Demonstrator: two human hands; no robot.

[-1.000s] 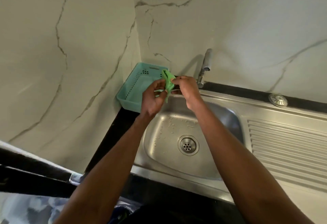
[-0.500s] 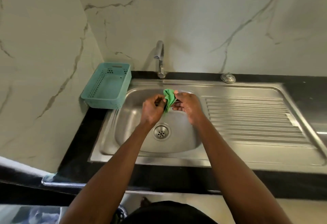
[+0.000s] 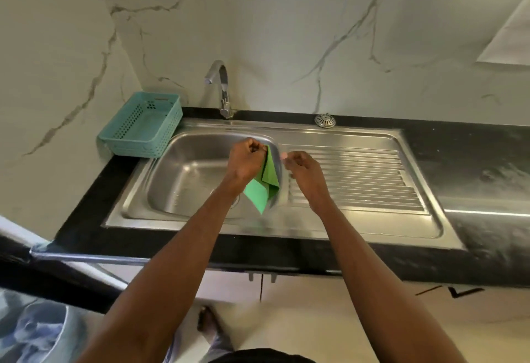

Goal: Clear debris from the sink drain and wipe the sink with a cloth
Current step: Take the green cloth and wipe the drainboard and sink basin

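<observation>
The steel sink (image 3: 183, 144) is set in a black counter, and its drain (image 3: 237, 200) is almost entirely hidden behind my left forearm. My left hand (image 3: 246, 160) hovers over the right side of the basin, fist closed on the top of a green cloth (image 3: 265, 187). The cloth hangs down folded, with one corner pointing at the basin floor. My right hand (image 3: 301, 169) is just right of the cloth, above the inner edge of the drainboard. Its fingers are loosely curled, a small gap away from the cloth, and it holds nothing.
A curved tap (image 3: 222, 87) stands behind the basin. A teal perforated basket (image 3: 143, 126) sits at the back left corner of the counter. The ribbed drainboard (image 3: 358, 182) extends right. A round metal strainer cap (image 3: 325, 120) lies by the wall. Marble walls close off the back and left.
The view has pulled back and swung right. My right hand has let go of the cloth, which has unfolded and now hangs from my left hand alone.
</observation>
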